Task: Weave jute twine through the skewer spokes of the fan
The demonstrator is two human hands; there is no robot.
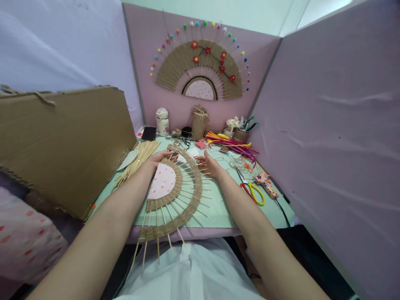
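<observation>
A half-round fan of thin wooden sticks woven with jute twine (187, 196) lies on the pale green table (218, 212), with a pink dotted half-disc (162, 181) at its centre. My left hand (159, 158) rests on the fan's far part, fingers stretched toward the sticks. My right hand (208, 163) touches the outer woven band at the far right, fingers loosely curled near the stick ends. Whether either hand pinches a twine strand is too small to see.
A bundle of loose sticks (137, 162) lies left of the fan, beside a big cardboard sheet (62, 141). Yellow-handled scissors (254, 191), coloured pipe cleaners (231, 143), a twine spool (200, 121), a white jar (162, 121) and a phone (149, 133) sit behind. A finished fan (200, 68) hangs on the pink wall.
</observation>
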